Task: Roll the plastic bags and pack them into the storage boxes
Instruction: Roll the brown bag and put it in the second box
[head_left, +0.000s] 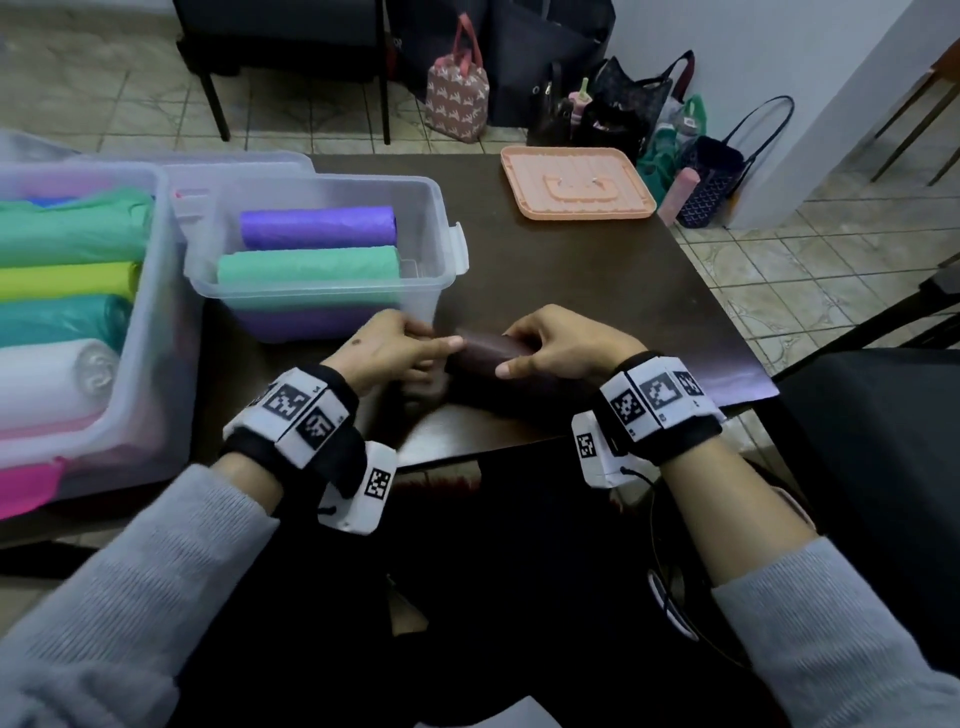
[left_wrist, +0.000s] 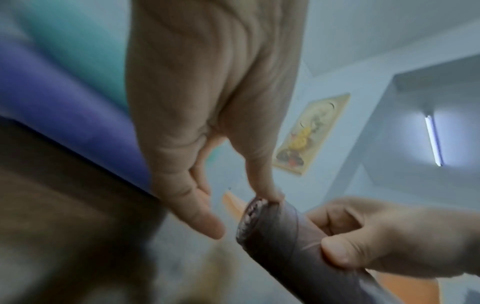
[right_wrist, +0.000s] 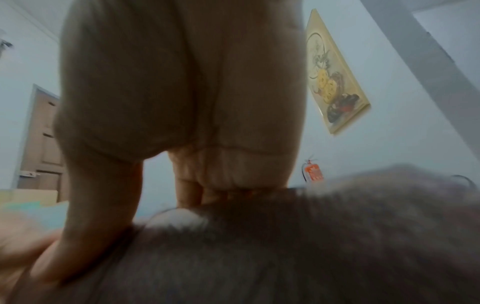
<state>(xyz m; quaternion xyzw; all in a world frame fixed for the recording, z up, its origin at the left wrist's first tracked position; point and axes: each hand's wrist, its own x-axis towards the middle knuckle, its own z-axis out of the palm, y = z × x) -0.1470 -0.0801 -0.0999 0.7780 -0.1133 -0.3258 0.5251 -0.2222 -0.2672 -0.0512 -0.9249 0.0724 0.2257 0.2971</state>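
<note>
A dark brown rolled plastic bag (head_left: 483, 353) (left_wrist: 280, 236) lies across the near part of the dark table (head_left: 571, 270). My right hand (head_left: 514, 351) (left_wrist: 363, 236) grips its middle, thumb on the near side and fingers over the top. The right wrist view is blurred and shows the palm over the roll (right_wrist: 285, 257). My left hand (head_left: 441, 348) (left_wrist: 233, 211) is at the roll's left end, its straight index fingertip (left_wrist: 265, 195) touching the end's edge and the thumb apart from it. The small clear storage box (head_left: 452, 244) just behind holds a purple roll (head_left: 317, 226) and a green roll (head_left: 306, 270).
A large clear box (head_left: 156, 312) at the left holds several coloured rolls. A pink tray (head_left: 576, 184) lies at the table's far right. Handbags (head_left: 457, 98) stand on the tiled floor behind, and a black chair (head_left: 857, 441) is on the right.
</note>
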